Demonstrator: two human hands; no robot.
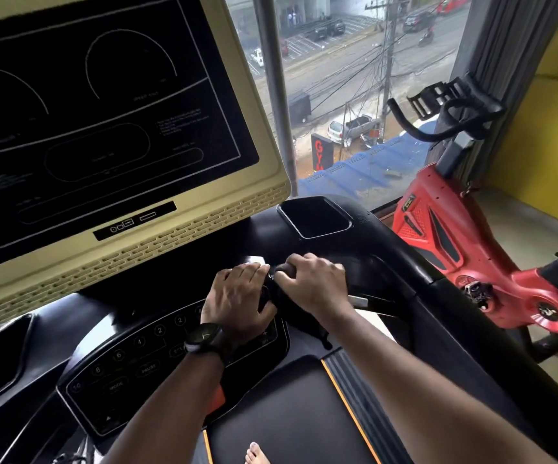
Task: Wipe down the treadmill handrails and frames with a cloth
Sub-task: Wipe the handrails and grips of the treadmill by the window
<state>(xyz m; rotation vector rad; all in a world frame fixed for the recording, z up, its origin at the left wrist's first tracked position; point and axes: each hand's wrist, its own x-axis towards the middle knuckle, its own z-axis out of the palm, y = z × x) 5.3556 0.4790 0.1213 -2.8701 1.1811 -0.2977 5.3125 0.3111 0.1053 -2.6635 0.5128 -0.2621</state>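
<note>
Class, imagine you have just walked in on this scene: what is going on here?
A person stands barefoot on a treadmill, facing its console. Both hands meet just right of the button panel: the left hand, with a watch on its wrist, and the right hand grip a dark cloth bunched against the black frame. What lies under the cloth is hidden. The screen is dark. A red exercise bike stands by the window.

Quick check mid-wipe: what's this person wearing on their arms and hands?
No sleeves in view, no gloves on the left hand or right hand. A black round-faced watch on a dark strap circles the left wrist; the right wrist is bare.
</note>
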